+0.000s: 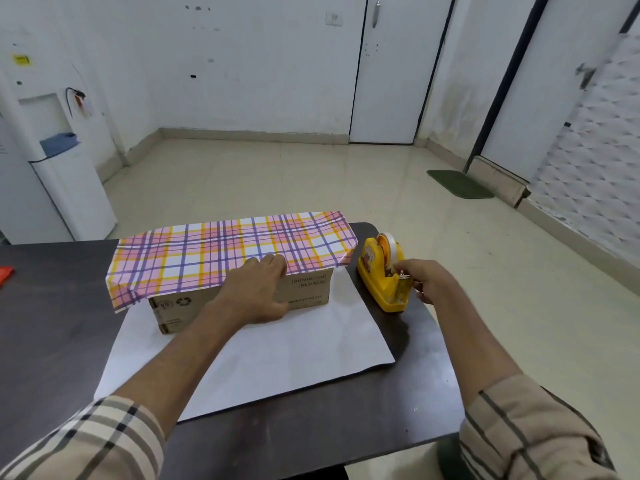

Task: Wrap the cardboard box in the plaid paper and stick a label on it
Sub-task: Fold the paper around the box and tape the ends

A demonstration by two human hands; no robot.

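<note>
Left hand (258, 289) presses the plaid paper's (221, 251) edge onto the cardboard box (311, 289), fingers laid over its top edge. On the dark table (52, 323), mid-frame, the paper lies white side up under the box, whose long axis runs left-right, print upside down. Right hand (429, 280) pinches tape (389, 244) at the yellow dispenser (375, 271).

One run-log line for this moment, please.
stage: fetching tape | left grip: presses plaid paper onto cardboard box | right grip: pinches tape at yellow dispenser | label: none seen
</note>
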